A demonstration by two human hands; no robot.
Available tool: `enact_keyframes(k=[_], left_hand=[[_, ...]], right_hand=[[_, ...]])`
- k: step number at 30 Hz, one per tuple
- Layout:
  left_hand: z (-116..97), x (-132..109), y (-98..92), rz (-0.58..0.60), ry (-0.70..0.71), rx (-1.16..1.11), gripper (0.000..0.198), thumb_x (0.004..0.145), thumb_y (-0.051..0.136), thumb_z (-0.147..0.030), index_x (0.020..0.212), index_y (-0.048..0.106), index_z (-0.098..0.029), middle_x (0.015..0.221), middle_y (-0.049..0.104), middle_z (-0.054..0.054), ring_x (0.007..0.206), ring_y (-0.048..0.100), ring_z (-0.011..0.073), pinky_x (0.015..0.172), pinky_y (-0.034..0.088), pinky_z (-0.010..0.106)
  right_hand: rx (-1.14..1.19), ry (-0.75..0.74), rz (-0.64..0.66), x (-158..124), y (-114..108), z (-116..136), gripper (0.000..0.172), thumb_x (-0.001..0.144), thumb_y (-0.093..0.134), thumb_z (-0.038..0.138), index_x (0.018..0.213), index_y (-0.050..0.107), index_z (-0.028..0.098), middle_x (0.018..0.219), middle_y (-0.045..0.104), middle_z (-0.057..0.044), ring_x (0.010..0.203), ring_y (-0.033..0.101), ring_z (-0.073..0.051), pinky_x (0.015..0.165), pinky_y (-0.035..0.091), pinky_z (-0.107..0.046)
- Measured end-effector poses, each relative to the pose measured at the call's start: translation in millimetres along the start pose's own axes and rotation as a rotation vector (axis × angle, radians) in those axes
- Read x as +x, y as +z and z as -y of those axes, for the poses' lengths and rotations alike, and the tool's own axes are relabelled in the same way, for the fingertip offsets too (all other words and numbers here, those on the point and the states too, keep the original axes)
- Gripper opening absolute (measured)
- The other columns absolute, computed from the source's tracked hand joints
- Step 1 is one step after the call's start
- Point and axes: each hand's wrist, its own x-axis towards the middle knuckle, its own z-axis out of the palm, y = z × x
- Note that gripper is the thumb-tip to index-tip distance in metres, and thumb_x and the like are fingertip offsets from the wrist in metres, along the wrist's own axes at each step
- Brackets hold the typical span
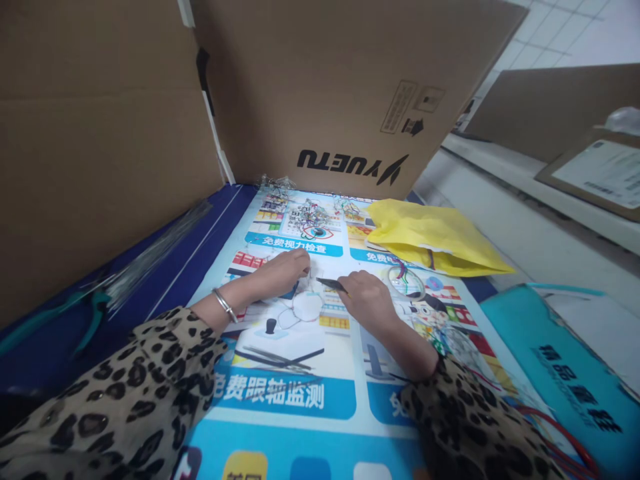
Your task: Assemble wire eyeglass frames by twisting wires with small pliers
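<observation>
My left hand [285, 273] is closed in a pinch above the printed sheet [340, 373]. What sits between its fingertips is too small to make out; a thin pale strand shows beside them. My right hand [370, 303] grips a dark, narrow-tipped tool [329, 285], its point turned left toward my left fingertips. Whether it is tweezers or small pliers does not show. Below my hands, several thin dark rods [280, 359] lie on the sheet. A coil of pale wire with coloured strands [406, 281] rests right of my right hand.
Tangled wire pieces [310, 215] lie at the sheet's far end. A yellow bag [435, 233] is at the right, with a teal shoebox [560, 360] nearer me. Left are teal-handled pliers [93, 317] and a wire bundle [160, 243]. Tall cardboard [320, 80] stands behind.
</observation>
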Motion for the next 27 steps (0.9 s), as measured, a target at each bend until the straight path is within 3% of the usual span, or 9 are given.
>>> enact_keyframes(k=[18,27], left_hand=[[0.2,0.9,-4.3,0.032,0.036,-0.048,0.012,0.081,0.04,-0.012,0.074,0.05,-0.015,0.084,0.052,0.006,0.081,0.048,0.017,0.074,0.04,0.028],[1.1,0.3,-4.9,0.057,0.037,-0.024,0.014,0.082,0.039,-0.012,0.076,0.052,-0.015,0.087,0.052,0.007,0.082,0.049,0.0171,0.075,0.04,0.028]], right_hand=[[-0.062,-0.113,0.015,-0.7,-0.8,-2.7,0.008,0.078,0.053,0.018,0.079,0.061,0.018,0.071,0.056,-0.003,0.073,0.045,-0.017,0.066,0.027,-0.029],[-0.005,-0.064,0.08,-0.2,0.3,-2.9,0.011,0.081,0.05,0.021,0.079,0.061,0.019,0.073,0.058,-0.003,0.074,0.048,-0.016,0.067,0.028,-0.027]])
